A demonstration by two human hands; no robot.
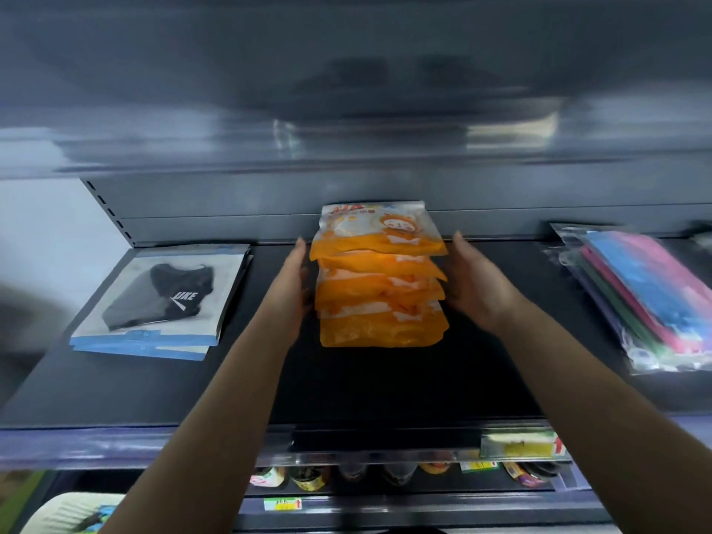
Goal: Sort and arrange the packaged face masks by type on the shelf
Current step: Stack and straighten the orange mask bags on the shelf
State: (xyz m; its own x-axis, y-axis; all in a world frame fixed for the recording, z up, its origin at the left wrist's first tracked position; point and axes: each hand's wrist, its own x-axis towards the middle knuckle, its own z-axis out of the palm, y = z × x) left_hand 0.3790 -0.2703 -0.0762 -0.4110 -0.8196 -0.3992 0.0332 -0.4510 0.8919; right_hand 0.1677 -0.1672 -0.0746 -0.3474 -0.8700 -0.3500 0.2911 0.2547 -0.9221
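Your left hand [294, 279] and right hand [472, 279], fingers straight, flank the overlapping stack of orange plastic mask packets [381, 279] on the dark metal shelf [385, 379], the left touching its edge.

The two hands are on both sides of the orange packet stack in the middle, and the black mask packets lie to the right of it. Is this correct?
Not quite. The head view shows the flat black mask packets left of the stack of orange plastic mask packets; the left hand and right hand do flank it.

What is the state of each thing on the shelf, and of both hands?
Orange mask packs: stacked, shingled, middle of shelf.
Black mask packs: stacked flat, left.
Colourful mask packs: piled, right.
Left hand: fingers straight, against the stack's left side.
Right hand: fingers straight, at its right side.
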